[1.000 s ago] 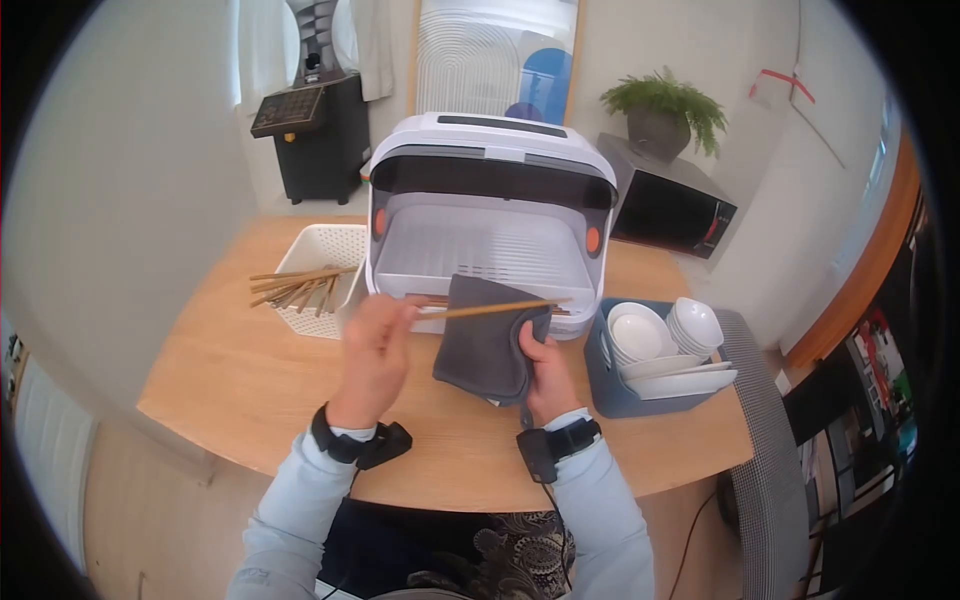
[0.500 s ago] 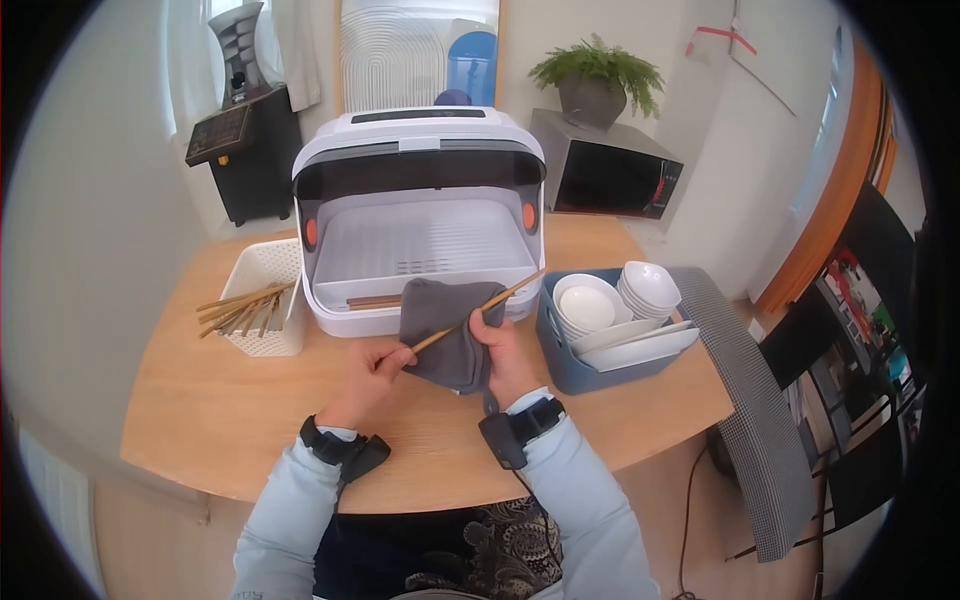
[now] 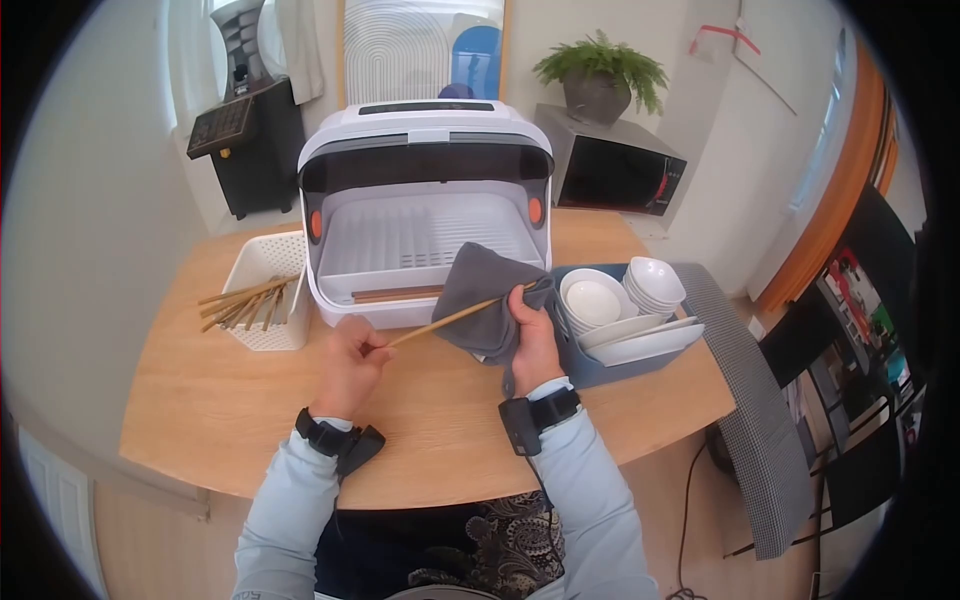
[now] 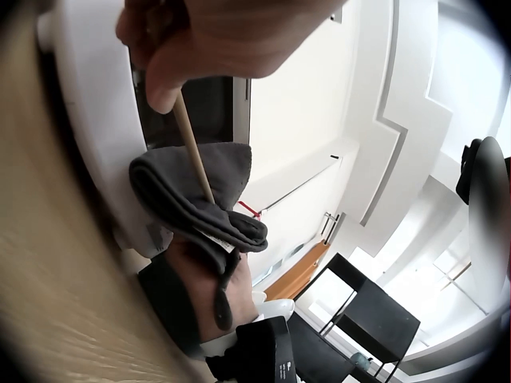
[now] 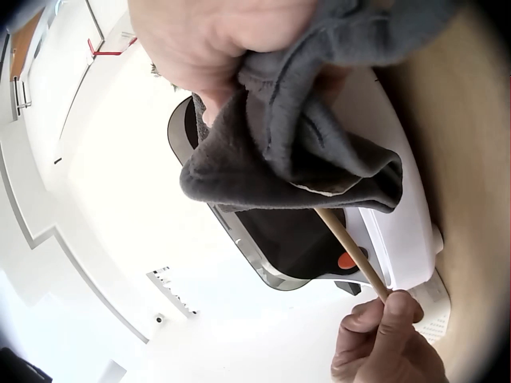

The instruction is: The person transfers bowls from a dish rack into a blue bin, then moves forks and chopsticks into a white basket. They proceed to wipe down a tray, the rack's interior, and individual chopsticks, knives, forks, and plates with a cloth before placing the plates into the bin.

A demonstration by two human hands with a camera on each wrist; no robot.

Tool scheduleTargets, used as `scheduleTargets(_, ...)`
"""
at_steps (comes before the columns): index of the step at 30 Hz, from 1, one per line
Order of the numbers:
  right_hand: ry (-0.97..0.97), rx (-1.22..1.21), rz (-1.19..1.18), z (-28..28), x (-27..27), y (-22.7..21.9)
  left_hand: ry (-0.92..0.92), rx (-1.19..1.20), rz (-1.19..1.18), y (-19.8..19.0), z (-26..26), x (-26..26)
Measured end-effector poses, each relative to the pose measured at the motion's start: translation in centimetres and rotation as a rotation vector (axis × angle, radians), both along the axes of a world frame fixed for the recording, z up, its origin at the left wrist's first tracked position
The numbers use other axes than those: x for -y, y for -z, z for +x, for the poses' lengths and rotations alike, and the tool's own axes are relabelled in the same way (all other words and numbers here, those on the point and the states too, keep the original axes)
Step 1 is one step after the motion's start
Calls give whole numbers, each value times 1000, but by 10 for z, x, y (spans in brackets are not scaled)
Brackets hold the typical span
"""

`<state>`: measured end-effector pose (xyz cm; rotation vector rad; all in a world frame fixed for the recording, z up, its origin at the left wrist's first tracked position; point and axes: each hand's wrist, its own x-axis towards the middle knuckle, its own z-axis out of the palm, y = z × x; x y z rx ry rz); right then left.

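Note:
The left hand [image 3: 350, 368] pinches one end of a light wooden chopstick [image 3: 440, 325], seen also in the right wrist view, where the thumb and fingers of that hand [image 5: 387, 339] close on the stick [image 5: 355, 254]. A dark grey cloth [image 3: 478, 285] is gripped by the right hand [image 3: 537, 345], its thumb over the stick's far part. In the left wrist view the cloth [image 4: 200, 183] is folded around the stick's far end, which is hidden. Behind them stands a white cabinet [image 3: 345, 305] with its lid raised and brown chopsticks [image 3: 395, 295] in its front tray.
On the table [image 3: 250, 430], a white perforated basket [image 3: 275, 335] with several chopsticks stands at the left. A blue-grey tub [image 3: 620, 373] holding white bowls [image 3: 655, 285] and plates is close by the right hand. A microwave [image 3: 620, 175] with a plant stands behind.
The right hand and cloth have moved right along the stick, towards the tub. The stick, raised and nearly level at first, came down and now slants up to the right with its far end covered.

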<state>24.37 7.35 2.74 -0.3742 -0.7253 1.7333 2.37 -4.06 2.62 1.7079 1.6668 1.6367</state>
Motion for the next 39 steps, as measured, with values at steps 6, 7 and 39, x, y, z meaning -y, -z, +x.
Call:
scheduleTargets(6,-175,52,-24,-26,26,0,17,-143,130,-5,22,1)
scheduleTargets(7,-205,72,-16,-30,28,3,8,-173,167,-6,25,-1)
scheduleTargets(39,-294,171,51,-35,38,5,220,474,-352,-11,32,3)
